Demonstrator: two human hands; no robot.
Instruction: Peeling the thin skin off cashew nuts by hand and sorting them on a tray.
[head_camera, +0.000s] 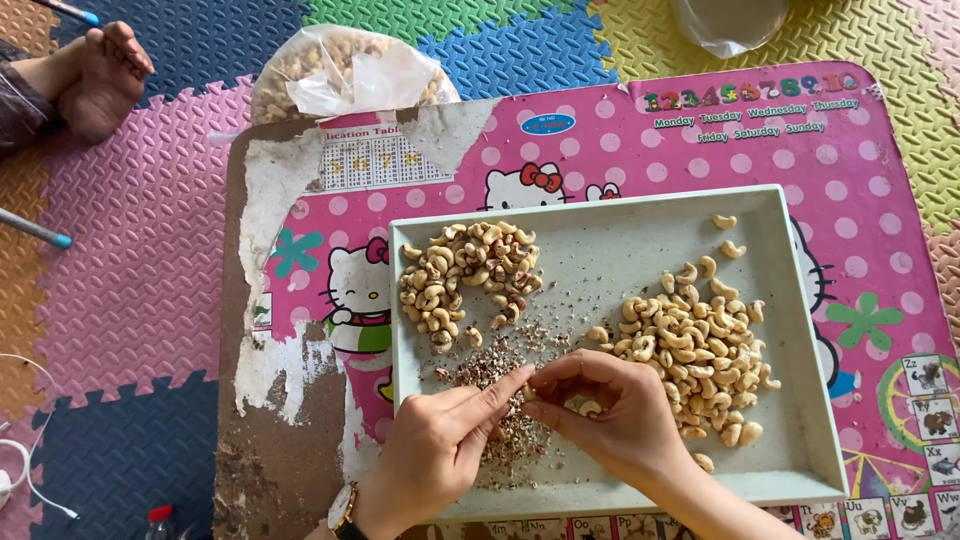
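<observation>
A pale grey tray (800, 330) lies on a low pink table (620, 140). A heap of cashews with brown skin (465, 275) sits in the tray's left part, a heap of pale peeled cashews (695, 350) in its right part, and brown skin flakes (500, 380) lie between them near the front. My left hand (440, 445) and my right hand (610, 410) meet above the flakes, fingertips pinched together on one cashew (590, 408) that shows pale in my right fingers. A wristwatch (343, 512) is on my left wrist.
A clear plastic bag of cashews (345, 75) rests at the table's back left edge. Another clear bag (730, 22) lies beyond the table. Another person's foot (100, 75) rests on the coloured foam floor mat at far left. A white cable (25, 460) lies at left.
</observation>
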